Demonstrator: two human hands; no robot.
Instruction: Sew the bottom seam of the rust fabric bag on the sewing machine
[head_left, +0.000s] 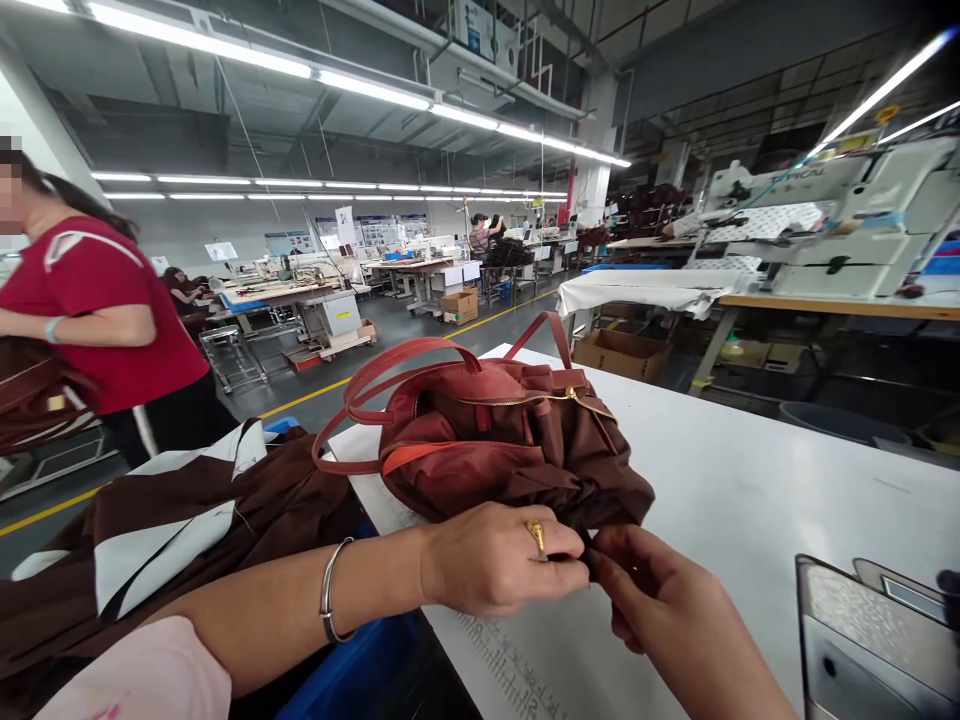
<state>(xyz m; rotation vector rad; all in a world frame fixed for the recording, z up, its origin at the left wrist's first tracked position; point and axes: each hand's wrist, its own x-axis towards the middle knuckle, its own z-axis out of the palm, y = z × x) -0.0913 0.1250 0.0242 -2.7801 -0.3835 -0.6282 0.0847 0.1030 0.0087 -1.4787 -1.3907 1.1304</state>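
A reddish-brown handbag [465, 465] lies on the white tabletop [720, 480], with its long straps looped to the left and its brown lining showing past a gold zipper. My left hand [510, 560], wearing a gold ring, is closed on the gathered brown lining [592, 490] at the bag's near edge. Meeting it there, my right hand [652, 590] pinches the same dark fabric between thumb and fingers. The exact bit of cloth between the fingertips is mostly hidden.
Brown fabric with pale panels [172, 530] is heaped at the left over a blue bin [352, 670]. A metal device [877, 640] stands at the table's right edge. A person in a red shirt [112, 310] is at far left. Sewing machines [847, 220] stand beyond.
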